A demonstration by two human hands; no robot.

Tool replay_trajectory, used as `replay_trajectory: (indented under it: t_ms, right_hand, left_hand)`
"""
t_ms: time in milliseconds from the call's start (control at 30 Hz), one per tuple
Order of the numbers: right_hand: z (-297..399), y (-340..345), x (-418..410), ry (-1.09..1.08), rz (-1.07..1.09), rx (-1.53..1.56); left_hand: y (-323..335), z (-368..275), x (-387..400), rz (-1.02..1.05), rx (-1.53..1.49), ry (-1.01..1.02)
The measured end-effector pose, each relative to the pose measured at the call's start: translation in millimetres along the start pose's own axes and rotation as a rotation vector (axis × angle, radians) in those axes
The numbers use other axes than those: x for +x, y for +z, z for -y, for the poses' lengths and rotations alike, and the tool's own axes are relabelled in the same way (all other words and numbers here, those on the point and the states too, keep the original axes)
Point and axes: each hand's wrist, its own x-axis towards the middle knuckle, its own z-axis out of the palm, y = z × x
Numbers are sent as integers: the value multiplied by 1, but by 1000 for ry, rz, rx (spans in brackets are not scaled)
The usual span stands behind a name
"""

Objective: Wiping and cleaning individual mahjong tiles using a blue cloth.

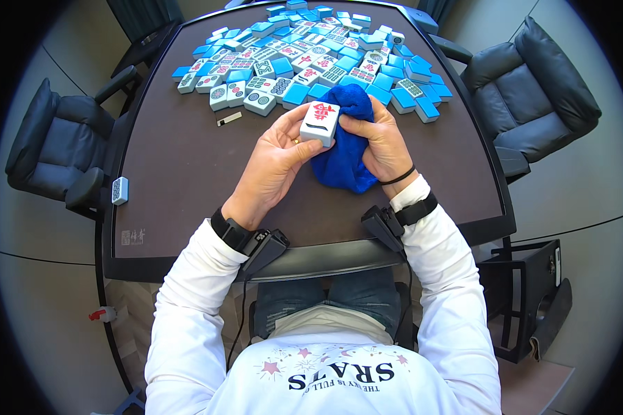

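My left hand grips a mahjong tile between thumb and fingers, its face with red and black characters turned up. Beside it, my right hand holds a blue cloth, which is bunched up and hangs below the fingers. The cloth touches the right side of the tile. Just beyond both hands, a large heap of mahjong tiles spreads over the far part of the table, some with printed faces up, others with blue backs up.
A lone mahjong tile lies at the left edge of the mahjong table. A small white strip lies in front of the heap. Armchairs stand at the left and right. A raised dark rim borders the table.
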Motion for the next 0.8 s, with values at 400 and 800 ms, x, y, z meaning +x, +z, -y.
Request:
replay_trajectory:
  t_ms: [400,800]
  right_hand:
    - [-1,4,-2,-18,-60,-96]
    - [1,12,-8,36,113,-277]
  left_hand:
    - [7,0,-3,-26,79,3]
    - [4,2,-3,-157,256,106]
